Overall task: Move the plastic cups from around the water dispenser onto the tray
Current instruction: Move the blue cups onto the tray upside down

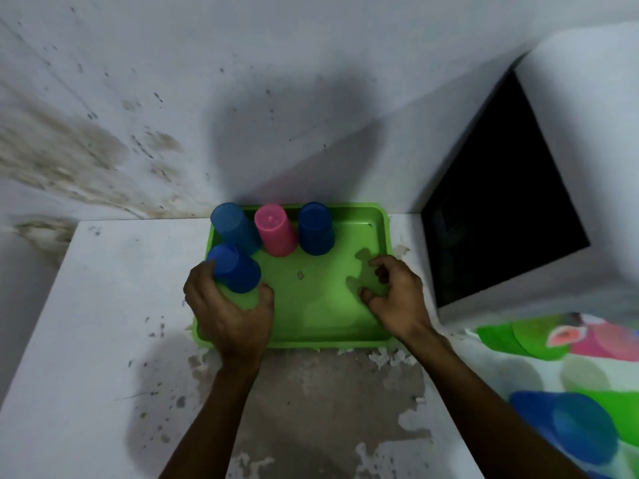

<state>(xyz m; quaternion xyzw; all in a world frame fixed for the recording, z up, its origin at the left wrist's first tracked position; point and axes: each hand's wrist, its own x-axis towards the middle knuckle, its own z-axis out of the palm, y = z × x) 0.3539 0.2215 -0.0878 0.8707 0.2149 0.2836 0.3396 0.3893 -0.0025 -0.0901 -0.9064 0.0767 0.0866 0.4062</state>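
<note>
A green tray (321, 316) lies on a white shelf against the wall. Along its far edge three cups stand upside down: a light blue cup (233, 229), a pink cup (276, 231) and a dark blue cup (315, 229). My left hand (228, 312) grips a second dark blue cup (235, 269), also upside down, at the tray's left side. My right hand (397, 295) hovers over the tray's right part with fingers curled apart and nothing in it. No water dispenser is in view.
The white shelf (86, 340) has chipped paint near the front. A dark opening (501, 219) is at the right. A colourful patterned cloth (570, 392) lies at the lower right. The stained wall stands right behind the tray.
</note>
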